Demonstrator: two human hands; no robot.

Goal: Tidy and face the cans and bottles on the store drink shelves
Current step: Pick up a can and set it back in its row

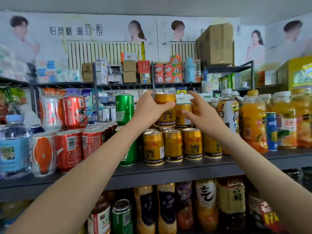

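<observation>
Forearms (101, 159) outstretched, my left hand (148, 112) wraps the top-tier gold can (165, 112), stacked on the lower gold cans (173, 145), while my right hand (202, 114) hovers spread and empty beside the neighbour can (183, 115). A careless twist could slide it off those rims and topple the front row over the shelf edge (185, 169); the green can (124, 109) and orange bottles (253, 120) hem both sides.
</observation>
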